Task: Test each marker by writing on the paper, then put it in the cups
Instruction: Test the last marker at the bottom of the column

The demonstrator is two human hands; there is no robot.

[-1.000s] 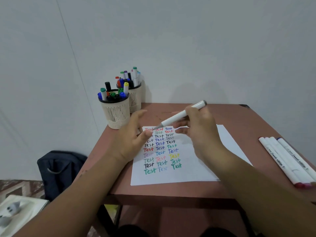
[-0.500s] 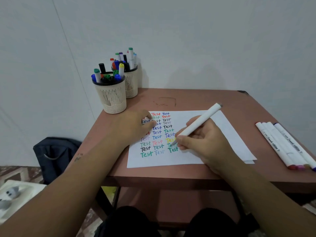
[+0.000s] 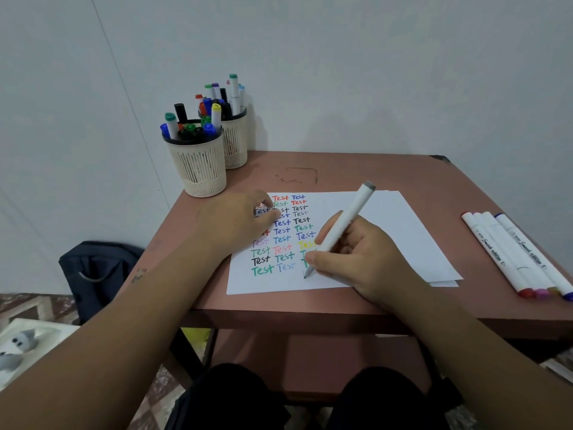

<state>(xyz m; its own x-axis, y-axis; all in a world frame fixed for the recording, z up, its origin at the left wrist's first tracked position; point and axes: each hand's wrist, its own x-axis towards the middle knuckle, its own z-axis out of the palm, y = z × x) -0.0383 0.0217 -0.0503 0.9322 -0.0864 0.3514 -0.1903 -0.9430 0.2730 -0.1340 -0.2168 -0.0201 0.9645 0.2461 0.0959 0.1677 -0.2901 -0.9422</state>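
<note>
At centre frame, I am observing the right hand (image 3: 356, 262) pinching a white marker (image 3: 339, 229) between thumb and forefinger, the remaining fingers curled beneath it. Its tip is touching the paper (image 3: 387, 231) at the foot of the third column of coloured "Test" entries, and its grey-capped end is leaning up and away toward the upper right. I am reading this as a writing grip, tilted to keep the nib on the sheet.

Left of centre, the left hand (image 3: 238, 221) is resting on the sheet's upper-left corner, its fingers curled and the tips pressing down on the paper; I judge this is to stop the sheet from sliding under the strokes. Whether that hand is concealing a cap, I cannot tell.

In the upper left of the frame, two cream cups (image 3: 198, 169) are standing side by side at the back corner of the table (image 3: 341, 172), both crowded with markers standing on end. At the right edge, four capped markers (image 3: 517, 256) are lying together, well apart from the paper, evidently awaiting their turn. I am assessing the task as well advanced, with this marker's test underway and its placing in a cup not yet done.
</note>
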